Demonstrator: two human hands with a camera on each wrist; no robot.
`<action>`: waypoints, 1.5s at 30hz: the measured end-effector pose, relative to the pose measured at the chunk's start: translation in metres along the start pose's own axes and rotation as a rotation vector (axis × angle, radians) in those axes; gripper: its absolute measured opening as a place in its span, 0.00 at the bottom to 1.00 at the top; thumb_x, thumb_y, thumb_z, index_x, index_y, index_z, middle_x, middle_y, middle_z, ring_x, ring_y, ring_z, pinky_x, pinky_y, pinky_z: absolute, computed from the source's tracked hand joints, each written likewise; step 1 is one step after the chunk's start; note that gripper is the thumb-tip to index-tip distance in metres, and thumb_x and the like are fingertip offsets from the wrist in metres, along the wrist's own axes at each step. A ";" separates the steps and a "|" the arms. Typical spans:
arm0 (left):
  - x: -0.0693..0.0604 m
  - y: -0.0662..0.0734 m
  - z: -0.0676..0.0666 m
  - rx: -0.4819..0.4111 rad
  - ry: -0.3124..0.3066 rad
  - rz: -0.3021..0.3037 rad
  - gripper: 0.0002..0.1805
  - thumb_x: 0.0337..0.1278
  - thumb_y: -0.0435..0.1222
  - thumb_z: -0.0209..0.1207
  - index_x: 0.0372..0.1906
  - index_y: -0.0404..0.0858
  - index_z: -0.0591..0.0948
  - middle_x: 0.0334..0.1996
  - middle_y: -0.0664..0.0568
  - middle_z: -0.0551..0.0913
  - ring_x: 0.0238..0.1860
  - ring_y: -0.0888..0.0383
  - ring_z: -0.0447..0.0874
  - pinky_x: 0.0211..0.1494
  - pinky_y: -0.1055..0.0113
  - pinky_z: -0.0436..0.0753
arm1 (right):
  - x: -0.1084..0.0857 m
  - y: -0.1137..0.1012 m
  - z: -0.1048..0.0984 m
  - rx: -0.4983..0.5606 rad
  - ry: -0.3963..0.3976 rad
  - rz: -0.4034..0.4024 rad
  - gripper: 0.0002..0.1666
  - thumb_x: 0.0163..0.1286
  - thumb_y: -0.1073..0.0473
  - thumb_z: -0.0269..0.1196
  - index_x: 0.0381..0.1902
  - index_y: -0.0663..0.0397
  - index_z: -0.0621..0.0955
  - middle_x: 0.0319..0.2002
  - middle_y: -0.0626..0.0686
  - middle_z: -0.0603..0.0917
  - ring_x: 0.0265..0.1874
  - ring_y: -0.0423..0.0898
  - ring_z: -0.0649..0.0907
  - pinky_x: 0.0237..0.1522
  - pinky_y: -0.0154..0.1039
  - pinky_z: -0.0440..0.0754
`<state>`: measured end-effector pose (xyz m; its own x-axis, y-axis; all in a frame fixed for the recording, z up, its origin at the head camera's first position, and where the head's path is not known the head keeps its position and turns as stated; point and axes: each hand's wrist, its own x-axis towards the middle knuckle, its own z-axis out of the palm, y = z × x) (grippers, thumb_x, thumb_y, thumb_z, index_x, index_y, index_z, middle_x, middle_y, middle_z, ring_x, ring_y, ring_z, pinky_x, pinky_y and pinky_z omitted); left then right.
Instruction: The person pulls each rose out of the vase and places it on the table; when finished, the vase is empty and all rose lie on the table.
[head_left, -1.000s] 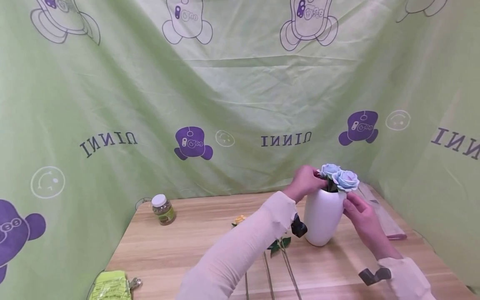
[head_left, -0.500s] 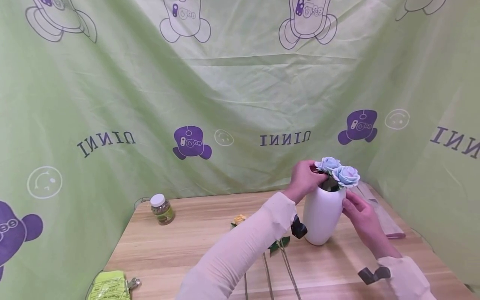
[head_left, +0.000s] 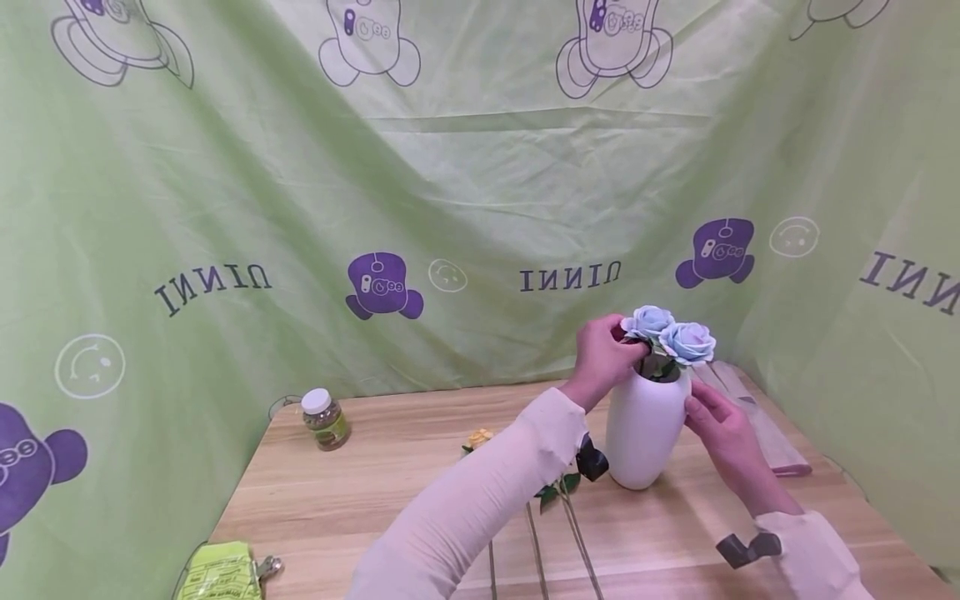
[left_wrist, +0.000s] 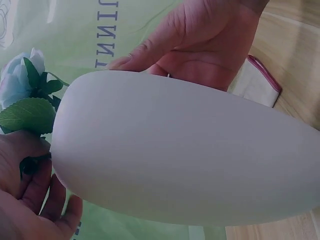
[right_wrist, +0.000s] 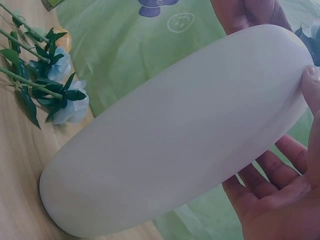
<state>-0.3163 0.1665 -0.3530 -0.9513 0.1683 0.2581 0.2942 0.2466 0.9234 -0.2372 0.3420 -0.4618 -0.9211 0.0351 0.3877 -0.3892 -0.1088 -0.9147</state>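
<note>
Two blue roses (head_left: 687,343) stand in a white vase (head_left: 647,433), their heads above its mouth and dark green leaves showing at the rim. Well to the left of the vase, a clear jar (head_left: 326,419) with a white lid holds something brownish, too small to make out.

The vase is plain and smooth, rounded at the shoulder and narrower toward the foot, and it stands on the wooden table (head_left: 375,475). The roses are pale blue with a lilac tint, their petals ruffled. At the vase's mouth, the left hand (head_left: 603,354) pinches a green stem (left_wrist: 35,164) below the blooms; which of the two it belongs to, I cannot tell. On the vase's right side, the right hand (head_left: 723,425) grips it near the rim, thumb on the wall.

To the left of the vase and nearer the person lie loose flowers, a yellow rose (head_left: 480,437) among them, partly covered by the left sleeve (head_left: 472,500). Right of the vase lies a pale cloth (head_left: 768,433).

Compared with a second ago, the blooms sit higher above the vase and a little farther left; the left hand has risen with them, while the right hand keeps its place.
</note>
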 end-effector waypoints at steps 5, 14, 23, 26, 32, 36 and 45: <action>0.000 -0.004 0.000 -0.015 0.002 0.047 0.12 0.47 0.29 0.72 0.41 0.39 0.88 0.32 0.52 0.89 0.29 0.70 0.77 0.33 0.79 0.81 | -0.001 0.000 0.000 -0.022 0.005 0.004 0.20 0.79 0.65 0.50 0.53 0.32 0.80 0.50 0.30 0.85 0.47 0.27 0.85 0.49 0.19 0.82; 0.001 -0.001 0.000 -0.035 0.014 0.132 0.19 0.50 0.29 0.71 0.50 0.39 0.86 0.44 0.49 0.91 0.41 0.65 0.86 0.45 0.81 0.82 | -0.003 -0.001 0.001 -0.037 0.011 0.005 0.20 0.79 0.65 0.51 0.53 0.33 0.80 0.49 0.30 0.85 0.47 0.27 0.85 0.49 0.19 0.82; -0.003 0.010 -0.002 -0.102 -0.018 0.217 0.20 0.54 0.29 0.70 0.54 0.37 0.84 0.47 0.46 0.90 0.45 0.65 0.88 0.48 0.83 0.83 | -0.002 -0.001 0.002 -0.029 0.021 0.018 0.20 0.79 0.65 0.51 0.52 0.32 0.80 0.49 0.29 0.85 0.46 0.26 0.85 0.48 0.19 0.82; -0.004 0.012 -0.003 -0.123 -0.028 0.239 0.21 0.53 0.29 0.71 0.54 0.36 0.83 0.47 0.44 0.89 0.44 0.66 0.88 0.46 0.83 0.83 | -0.001 0.000 0.001 -0.012 0.033 0.037 0.20 0.79 0.65 0.51 0.51 0.31 0.81 0.48 0.30 0.86 0.46 0.26 0.85 0.48 0.19 0.82; -0.005 0.016 -0.003 -0.177 -0.029 0.291 0.22 0.51 0.27 0.71 0.54 0.35 0.82 0.42 0.41 0.89 0.36 0.70 0.84 0.41 0.82 0.84 | 0.000 0.001 0.000 0.016 0.042 0.042 0.20 0.78 0.66 0.51 0.51 0.32 0.81 0.47 0.31 0.86 0.46 0.27 0.85 0.47 0.19 0.83; -0.004 0.019 -0.005 -0.210 -0.019 0.321 0.22 0.52 0.27 0.71 0.54 0.34 0.82 0.41 0.39 0.89 0.35 0.71 0.83 0.41 0.82 0.85 | 0.000 0.002 0.000 0.029 0.031 0.020 0.22 0.78 0.67 0.51 0.51 0.32 0.81 0.48 0.31 0.86 0.46 0.27 0.85 0.48 0.20 0.83; -0.002 0.027 -0.010 -0.289 -0.025 0.334 0.22 0.53 0.28 0.70 0.55 0.34 0.82 0.44 0.39 0.89 0.37 0.71 0.85 0.42 0.78 0.87 | -0.002 0.000 0.000 0.000 0.051 0.052 0.19 0.78 0.64 0.52 0.50 0.29 0.77 0.47 0.27 0.84 0.44 0.26 0.85 0.47 0.19 0.82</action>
<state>-0.3075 0.1637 -0.3255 -0.8048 0.2176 0.5522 0.5439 -0.1021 0.8329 -0.2357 0.3421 -0.4628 -0.9393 0.0804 0.3336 -0.3411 -0.1118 -0.9334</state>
